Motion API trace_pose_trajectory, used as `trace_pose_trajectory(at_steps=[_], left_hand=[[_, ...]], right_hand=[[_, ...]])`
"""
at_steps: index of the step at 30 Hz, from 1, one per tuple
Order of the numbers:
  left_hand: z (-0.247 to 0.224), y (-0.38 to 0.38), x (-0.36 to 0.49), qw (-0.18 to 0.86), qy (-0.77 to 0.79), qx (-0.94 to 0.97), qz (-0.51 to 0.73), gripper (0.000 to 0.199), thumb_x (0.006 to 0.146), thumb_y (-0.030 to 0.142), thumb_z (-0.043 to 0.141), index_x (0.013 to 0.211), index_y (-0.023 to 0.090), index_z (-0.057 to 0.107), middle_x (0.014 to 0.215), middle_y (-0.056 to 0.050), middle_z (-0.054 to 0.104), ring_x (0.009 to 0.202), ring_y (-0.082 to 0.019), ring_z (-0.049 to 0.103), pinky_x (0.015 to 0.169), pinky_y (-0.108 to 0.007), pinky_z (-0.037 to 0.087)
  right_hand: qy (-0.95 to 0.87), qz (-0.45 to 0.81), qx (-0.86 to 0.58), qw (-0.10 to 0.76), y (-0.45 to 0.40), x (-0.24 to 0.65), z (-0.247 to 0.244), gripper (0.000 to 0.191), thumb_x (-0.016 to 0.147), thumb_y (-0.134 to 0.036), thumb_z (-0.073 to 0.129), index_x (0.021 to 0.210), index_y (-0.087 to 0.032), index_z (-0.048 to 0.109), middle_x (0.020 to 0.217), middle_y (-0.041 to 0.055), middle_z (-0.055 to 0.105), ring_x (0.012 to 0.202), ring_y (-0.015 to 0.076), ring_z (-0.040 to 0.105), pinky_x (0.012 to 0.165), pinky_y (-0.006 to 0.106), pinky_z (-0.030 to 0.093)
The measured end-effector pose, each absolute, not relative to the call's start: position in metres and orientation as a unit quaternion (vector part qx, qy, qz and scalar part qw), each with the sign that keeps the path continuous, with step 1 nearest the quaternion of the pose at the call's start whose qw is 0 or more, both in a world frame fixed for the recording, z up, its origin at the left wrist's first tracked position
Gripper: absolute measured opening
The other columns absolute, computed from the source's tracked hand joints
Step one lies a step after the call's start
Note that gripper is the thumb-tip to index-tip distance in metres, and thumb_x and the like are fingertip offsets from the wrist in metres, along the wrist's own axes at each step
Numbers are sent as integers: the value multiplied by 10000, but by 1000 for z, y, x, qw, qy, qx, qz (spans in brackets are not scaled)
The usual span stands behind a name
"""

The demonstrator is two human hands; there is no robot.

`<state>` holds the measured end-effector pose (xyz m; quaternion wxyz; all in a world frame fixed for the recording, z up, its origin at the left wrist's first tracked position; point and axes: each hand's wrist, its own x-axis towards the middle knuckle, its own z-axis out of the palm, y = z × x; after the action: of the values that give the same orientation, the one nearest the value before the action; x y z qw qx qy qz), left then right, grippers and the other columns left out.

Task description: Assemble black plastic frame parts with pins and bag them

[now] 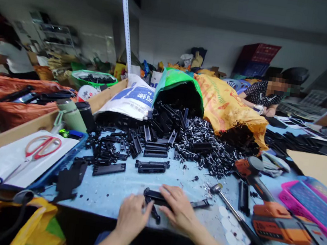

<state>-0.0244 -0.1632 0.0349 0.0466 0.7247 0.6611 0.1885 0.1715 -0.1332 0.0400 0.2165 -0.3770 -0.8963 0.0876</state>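
Observation:
A long black plastic part (pixel 156 195) lies at the front of the blue table, with a small black arm-like piece (pixel 155 212) angled from it toward the edge. My left hand (pixel 133 216) is closed at the part's left end, its fingers bent and partly hidden. Across the top and right side of the same part my right hand (pixel 180 209) rests, fingers bent over it. To the right of that hand a black strip-like piece (pixel 201 203) sticks out. Behind it lie another black housing (pixel 152 167) and a flat black bar (pixel 109 169).
Piles of black parts (pixel 108 147) and metal-shanked pieces (pixel 205 144) spill from sacks. At right are an orange power tool (pixel 279 222), a hammer (pixel 239 218) and pink basket (pixel 286 192). Red scissors (pixel 36 151) lie left. A co-worker (pixel 265 92) sits far right.

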Motion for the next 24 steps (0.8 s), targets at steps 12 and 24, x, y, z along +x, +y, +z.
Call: trace_pose_trajectory(at_steps=[12,24], left_hand=[[32,-167,0,173,716,666,114,315,862,311,398,808,179,679,786,-112,691,766,-246,652,656,-306,437],[22,-162,-2,130,714,681,96,280,844,298,438,779,154,669,763,-115,662,736,-212,629,647,-272,421]], right_hand=[[-879,185,-369,237,-123,125,30,391,926,-309,360,1309,-260,423,1151,70,551,1003,186,520,865,310,447],[-862,185,-419,216,-120,118,21,391,935,-321,348,1321,-285,400,1081,62,530,987,179,504,857,313,444]])
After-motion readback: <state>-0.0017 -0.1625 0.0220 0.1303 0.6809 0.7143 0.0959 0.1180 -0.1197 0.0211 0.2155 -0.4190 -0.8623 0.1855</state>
